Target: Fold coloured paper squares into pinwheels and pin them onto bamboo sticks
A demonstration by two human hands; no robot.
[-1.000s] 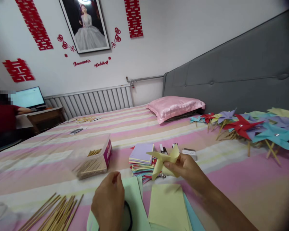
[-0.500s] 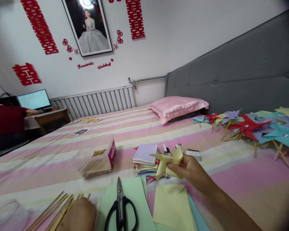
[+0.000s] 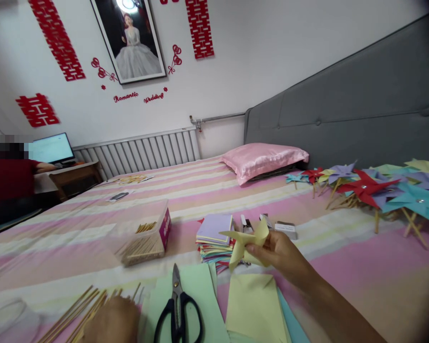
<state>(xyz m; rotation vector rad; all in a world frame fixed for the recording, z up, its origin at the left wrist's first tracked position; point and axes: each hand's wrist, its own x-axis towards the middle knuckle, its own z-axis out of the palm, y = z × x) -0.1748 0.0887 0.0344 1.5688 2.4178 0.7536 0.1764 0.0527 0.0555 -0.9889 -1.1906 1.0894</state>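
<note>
My right hand (image 3: pixel 279 252) pinches a pale yellow paper pinwheel (image 3: pixel 248 243) in front of a stack of coloured paper squares (image 3: pixel 214 233). At the lower left, my left hand (image 3: pixel 111 321) is curled over a bundle of thin wooden sticks (image 3: pixel 75 312). One stick (image 3: pixel 137 289) sticks up at a slant beyond its knuckles; the fingertips are hidden. Between the hands lie black-handled scissors (image 3: pixel 178 305) on pale green paper (image 3: pixel 203 295). Yellow paper sheets (image 3: pixel 255 305) lie below the pinwheel, over blue paper (image 3: pixel 289 314).
A clear plastic box (image 3: pixel 146 243) holds small sticks. Small boxes (image 3: pixel 286 229) sit behind the pinwheel. Finished pinwheels (image 3: pixel 364 186) cluster at right, by the grey headboard (image 3: pixel 343 95). A pink pillow (image 3: pixel 266 159) lies farther back. A person in a red top (image 3: pixel 9 181) is at a desk.
My left hand has shifted slightly left and down, and the slanted stick beside it shows more. My right hand still holds the pinwheel, almost unmoved.
</note>
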